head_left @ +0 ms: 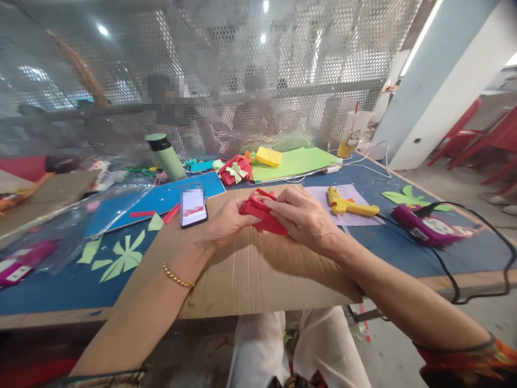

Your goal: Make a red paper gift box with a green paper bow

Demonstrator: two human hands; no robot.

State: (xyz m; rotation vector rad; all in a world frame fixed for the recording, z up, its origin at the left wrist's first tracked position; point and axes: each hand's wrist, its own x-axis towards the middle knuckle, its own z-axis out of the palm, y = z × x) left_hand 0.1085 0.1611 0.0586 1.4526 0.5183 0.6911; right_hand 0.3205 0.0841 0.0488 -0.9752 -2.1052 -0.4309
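Note:
Both my hands meet over a brown cardboard sheet (250,275) on the blue table. My left hand (224,221) and my right hand (301,215) are closed together on a folded red paper piece (262,213) made of several strips. A gold bead bracelet (177,277) circles my left wrist. A phone (193,207) lies on the cardboard just left of my left hand. A yellow glue gun (349,203) rests on a pale purple sheet to the right of my right hand.
A purple glue gun (428,226) with a black cable lies at the right edge. Green paper leaves (121,258), a blue sheet (161,199), a green bottle (165,156), a red paper bow (235,170), a yellow block and a drink cup (353,134) surround the work. People sit behind a perforated screen.

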